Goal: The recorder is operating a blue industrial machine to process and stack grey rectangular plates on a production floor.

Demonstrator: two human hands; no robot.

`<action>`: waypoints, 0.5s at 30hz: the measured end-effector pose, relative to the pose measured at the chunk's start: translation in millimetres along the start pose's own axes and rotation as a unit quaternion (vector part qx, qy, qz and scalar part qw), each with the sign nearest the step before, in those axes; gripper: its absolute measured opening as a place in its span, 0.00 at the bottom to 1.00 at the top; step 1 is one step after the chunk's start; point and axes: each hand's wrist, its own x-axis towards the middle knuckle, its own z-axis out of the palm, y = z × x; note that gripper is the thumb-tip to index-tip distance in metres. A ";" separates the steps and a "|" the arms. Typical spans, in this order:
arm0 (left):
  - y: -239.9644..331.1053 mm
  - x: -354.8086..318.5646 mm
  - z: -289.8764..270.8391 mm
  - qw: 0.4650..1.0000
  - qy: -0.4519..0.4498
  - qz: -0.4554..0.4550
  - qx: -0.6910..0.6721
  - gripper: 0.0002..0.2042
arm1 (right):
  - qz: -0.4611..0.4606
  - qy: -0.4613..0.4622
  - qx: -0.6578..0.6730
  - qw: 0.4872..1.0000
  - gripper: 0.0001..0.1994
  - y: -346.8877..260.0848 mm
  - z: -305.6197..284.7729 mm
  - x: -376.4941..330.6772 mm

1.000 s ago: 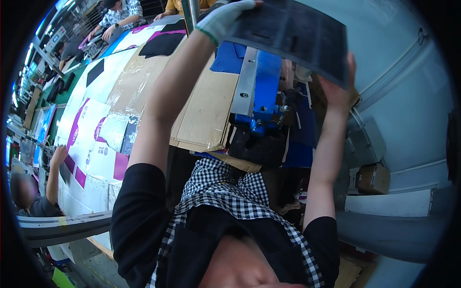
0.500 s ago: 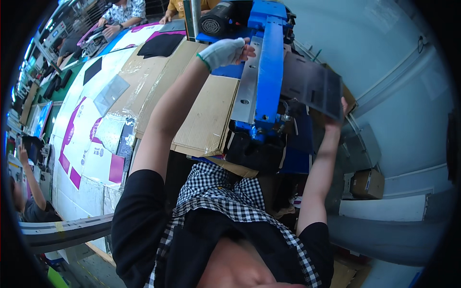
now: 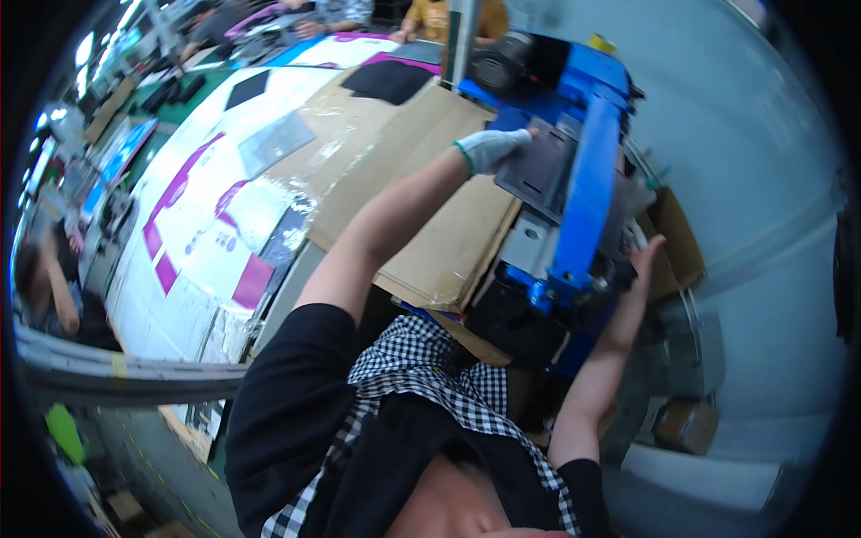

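My left hand (image 3: 495, 150), in a white glove with a green cuff and bare fingertips, grips the near left edge of a dark translucent plastic sheet (image 3: 536, 172). The sheet lies over the metal bed (image 3: 531, 235) of a blue machine, and its right part passes under the machine's long blue beam (image 3: 587, 184). On the beam's other side is my bare right hand (image 3: 640, 257), thumb and fingers apart, next to the machine's near right end. I see nothing held in it, though some of its fingers are partly hidden and blurred.
Flattened cardboard (image 3: 439, 238) covers the table left of the machine. Farther left lie printed white and magenta sheets (image 3: 202, 224), a clear sheet (image 3: 276, 143) and black pieces (image 3: 390, 81). A motor (image 3: 502, 63) sits behind. An open carton (image 3: 674, 238) stands right; other people work across the table.
The plastic sheet has gone from my right hand, right of the beam, to the left side, where my left hand now grips it. My right hand has let go. The view has shifted.
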 end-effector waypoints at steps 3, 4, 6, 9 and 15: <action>20.7 -34.0 -9.7 0.997 0.031 0.009 0.069 0.32 | -0.099 -0.027 -0.104 0.989 0.29 -32.8 41.2 -46.8; 25.0 -40.6 -14.2 0.997 0.039 0.007 0.071 0.31 | -0.098 -0.039 -0.102 0.989 0.29 -43.5 59.4 -62.3; 33.8 -53.2 -21.1 0.996 0.048 0.000 0.076 0.30 | -0.214 -0.154 -0.206 0.942 0.28 -62.5 92.8 -91.0; 49.9 -83.5 -34.3 0.982 0.117 0.086 0.117 0.29 | -0.274 -0.208 -0.229 0.911 0.25 -78.6 141.2 -127.8; 93.7 -167.5 -118.3 0.866 0.314 0.314 0.229 0.25 | -0.351 -0.172 -0.469 0.792 0.19 -88.6 176.0 -158.8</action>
